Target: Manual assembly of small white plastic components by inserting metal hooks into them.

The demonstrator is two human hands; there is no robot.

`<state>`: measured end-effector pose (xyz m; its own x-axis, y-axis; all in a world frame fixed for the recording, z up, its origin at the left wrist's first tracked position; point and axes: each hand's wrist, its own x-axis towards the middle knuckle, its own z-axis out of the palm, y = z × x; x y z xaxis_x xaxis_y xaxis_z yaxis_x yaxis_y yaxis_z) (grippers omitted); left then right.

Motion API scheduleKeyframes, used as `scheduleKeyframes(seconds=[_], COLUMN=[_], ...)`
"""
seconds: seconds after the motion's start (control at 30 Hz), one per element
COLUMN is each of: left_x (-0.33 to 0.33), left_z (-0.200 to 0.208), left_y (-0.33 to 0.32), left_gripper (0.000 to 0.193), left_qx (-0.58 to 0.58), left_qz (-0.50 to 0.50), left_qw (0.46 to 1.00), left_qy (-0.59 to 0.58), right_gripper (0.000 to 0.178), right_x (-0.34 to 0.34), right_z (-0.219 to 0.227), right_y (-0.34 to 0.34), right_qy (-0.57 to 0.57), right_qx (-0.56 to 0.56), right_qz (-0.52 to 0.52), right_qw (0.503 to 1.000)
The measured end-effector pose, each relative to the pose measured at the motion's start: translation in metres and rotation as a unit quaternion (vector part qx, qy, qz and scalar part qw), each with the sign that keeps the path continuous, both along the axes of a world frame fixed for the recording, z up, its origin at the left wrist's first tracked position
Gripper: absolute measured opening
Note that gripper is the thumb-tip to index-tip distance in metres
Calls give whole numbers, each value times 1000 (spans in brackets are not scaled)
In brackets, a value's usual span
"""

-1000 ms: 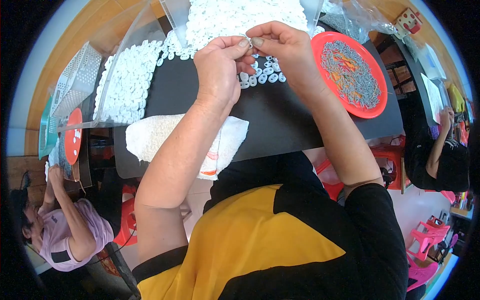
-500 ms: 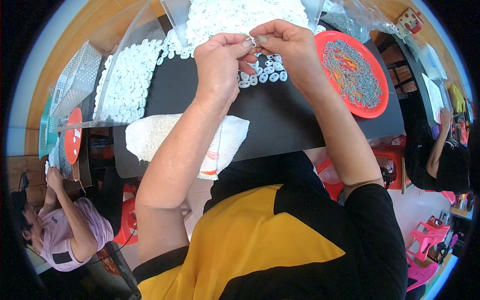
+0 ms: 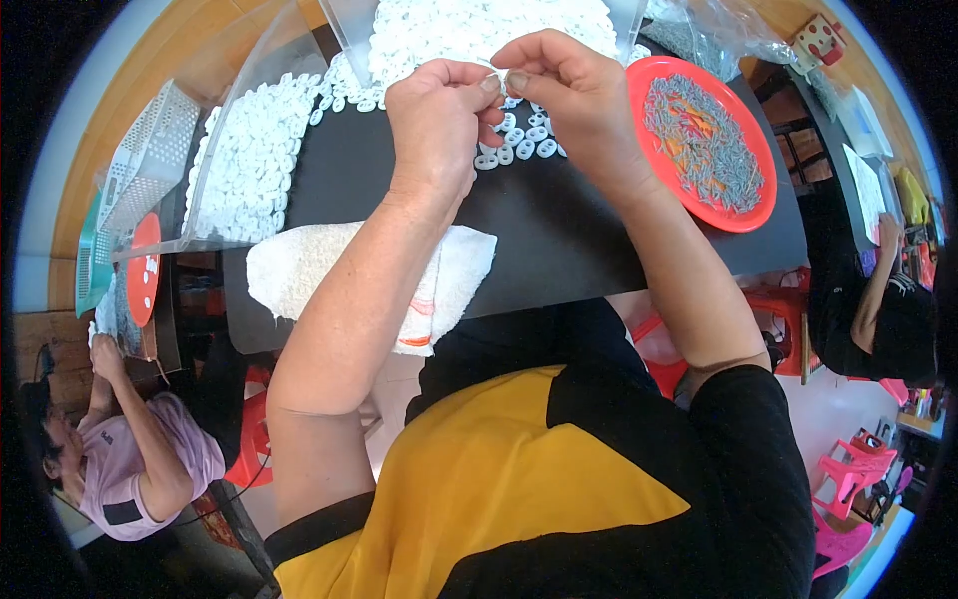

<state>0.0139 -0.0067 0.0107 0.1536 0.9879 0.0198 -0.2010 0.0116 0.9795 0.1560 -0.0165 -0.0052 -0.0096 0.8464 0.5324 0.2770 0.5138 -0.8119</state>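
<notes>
Pinching between thumb and finger, the left grip (image 3: 436, 115) and the right grip (image 3: 584, 115) are meeting over the bench (image 3: 559, 235), both closing narrowly on one small white piece (image 3: 502, 80). The piece is sitting right between the two sets of fingertips, which are covering much of it, so its exact shape is staying unclear. Just below the fingertips, loose white oval pieces (image 3: 525, 149) with holes are lying scattered on the dark surface. Beyond the hands, a clear bin (image 3: 351, 45) is holding a heap of similar white pieces, with some spilling beside it. To the right, a red dish (image 3: 731, 221) is carrying many slim grey pieces (image 3: 714, 150). To the left, a second clear bin (image 3: 160, 248) is holding more white pieces, and a white cloth (image 3: 304, 265) is lying partly under the left forearm. Farther left, a person in a pale purple shirt (image 3: 185, 439) is sitting.
</notes>
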Motion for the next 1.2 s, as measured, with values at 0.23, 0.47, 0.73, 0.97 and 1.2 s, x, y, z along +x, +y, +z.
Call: scheduleKeyframes(seconds=[0.23,0.47,0.73,0.97,1.2], left_x=[3,2,1,-1,1], left_z=[1,-4,-4,-5,-4], left_y=[-3,3,8,9,6], left_gripper=[3,5,6,6,6], left_qx=[31,-8,-33,-31,-31], left_qz=[33,10,-1,-4,2], left_qw=[998,1000,999,999,999], left_qy=[32,-2,-31,-8,14], right_gripper=[13,18,21,19,20], right_x=[-11,-4,0,2,2], right_z=[3,-4,-8,-4,-7], right_y=[-6,1,12,8,7], right_qy=[-53,-70,112,90,11], right_qx=[33,19,-62,-68,-11], right_qz=[-50,-50,44,49,6], right_qw=[997,996,991,992,1000])
